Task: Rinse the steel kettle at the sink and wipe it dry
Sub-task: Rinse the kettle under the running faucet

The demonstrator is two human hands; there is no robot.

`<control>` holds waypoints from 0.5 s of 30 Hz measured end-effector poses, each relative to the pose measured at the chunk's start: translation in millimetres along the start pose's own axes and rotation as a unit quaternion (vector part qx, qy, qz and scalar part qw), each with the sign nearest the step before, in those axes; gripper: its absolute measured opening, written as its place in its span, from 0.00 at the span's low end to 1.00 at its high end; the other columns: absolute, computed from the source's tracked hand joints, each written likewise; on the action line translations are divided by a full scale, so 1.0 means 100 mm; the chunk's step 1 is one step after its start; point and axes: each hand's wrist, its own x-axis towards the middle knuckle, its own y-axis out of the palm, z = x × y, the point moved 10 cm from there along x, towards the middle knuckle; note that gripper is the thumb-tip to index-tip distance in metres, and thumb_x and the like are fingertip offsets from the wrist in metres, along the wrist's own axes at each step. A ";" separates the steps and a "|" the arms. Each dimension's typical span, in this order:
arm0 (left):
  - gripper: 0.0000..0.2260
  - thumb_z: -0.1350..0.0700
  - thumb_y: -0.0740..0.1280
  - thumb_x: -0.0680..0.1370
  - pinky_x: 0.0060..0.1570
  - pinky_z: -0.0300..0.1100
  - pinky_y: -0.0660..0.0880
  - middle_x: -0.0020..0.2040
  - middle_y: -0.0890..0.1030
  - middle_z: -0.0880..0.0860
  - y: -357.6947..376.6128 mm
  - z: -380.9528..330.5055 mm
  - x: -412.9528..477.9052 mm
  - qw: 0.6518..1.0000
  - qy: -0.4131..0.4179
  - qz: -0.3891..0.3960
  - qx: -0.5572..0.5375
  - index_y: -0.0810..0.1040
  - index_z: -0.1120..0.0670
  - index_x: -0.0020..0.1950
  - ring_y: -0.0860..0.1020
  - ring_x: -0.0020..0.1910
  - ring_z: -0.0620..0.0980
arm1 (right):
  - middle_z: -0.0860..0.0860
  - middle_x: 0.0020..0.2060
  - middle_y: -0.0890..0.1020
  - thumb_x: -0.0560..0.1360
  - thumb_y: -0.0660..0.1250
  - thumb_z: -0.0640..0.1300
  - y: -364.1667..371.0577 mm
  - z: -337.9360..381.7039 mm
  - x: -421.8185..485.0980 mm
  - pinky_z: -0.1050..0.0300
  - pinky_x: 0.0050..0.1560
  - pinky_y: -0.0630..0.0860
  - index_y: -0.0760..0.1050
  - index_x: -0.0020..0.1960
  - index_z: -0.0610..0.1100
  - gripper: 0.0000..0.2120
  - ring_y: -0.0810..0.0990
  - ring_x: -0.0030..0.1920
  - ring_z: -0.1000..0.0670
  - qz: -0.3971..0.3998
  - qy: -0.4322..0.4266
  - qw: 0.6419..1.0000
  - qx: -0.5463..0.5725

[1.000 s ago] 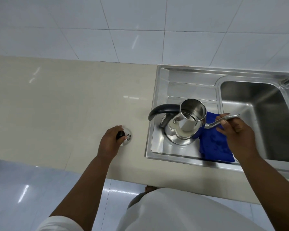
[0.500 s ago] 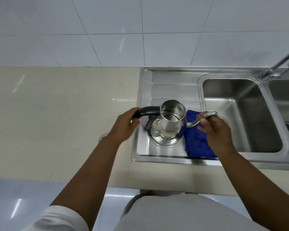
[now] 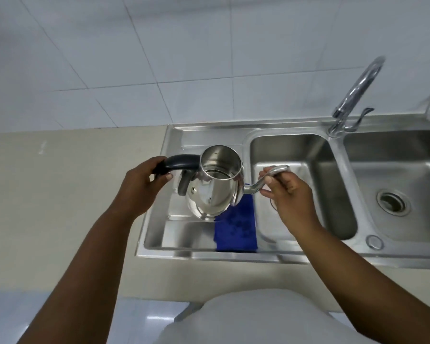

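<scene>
The steel kettle (image 3: 212,189) has no lid on and a black handle (image 3: 180,163). It is lifted above the sink's drainboard (image 3: 176,232), its open mouth facing me. My left hand (image 3: 140,186) grips the black handle on the left. My right hand (image 3: 287,196) holds the thin curved spout (image 3: 271,176) on the right, over the left basin's edge. A blue cloth (image 3: 235,227) lies on the drainboard under and in front of the kettle.
The steel sink has a left basin (image 3: 305,155) and a right basin with a drain (image 3: 392,202). A chrome tap (image 3: 355,93) stands behind, between them. Beige counter (image 3: 60,194) spreads to the left. White tiled wall is behind.
My left hand left the lid on the counter and took the kettle's black handle. The kettle has risen off the drainboard. The view swung right, so the lid is out of sight.
</scene>
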 end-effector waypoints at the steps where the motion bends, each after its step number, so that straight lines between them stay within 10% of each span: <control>1: 0.12 0.58 0.69 0.77 0.46 0.19 0.65 0.49 0.81 0.46 0.08 -0.15 0.02 1.000 0.007 -0.002 -0.003 0.77 0.48 0.59 0.77 0.50 0.43 | 0.49 0.54 0.85 0.80 0.66 0.37 -0.16 0.06 0.03 0.50 0.55 0.83 0.81 0.50 0.51 0.10 0.85 0.55 0.52 -0.002 -0.008 1.000 0.004; 15: 0.16 0.55 0.72 0.75 0.52 0.33 0.72 0.49 0.81 0.40 1.92 -1.27 0.39 0.987 -0.021 0.081 -0.138 0.76 0.39 0.58 0.78 0.50 0.36 | 0.46 0.51 0.86 0.79 0.67 0.38 -2.12 0.16 0.50 0.42 0.56 0.82 0.82 0.49 0.53 0.11 0.86 0.51 0.53 -0.086 0.016 0.994 -0.065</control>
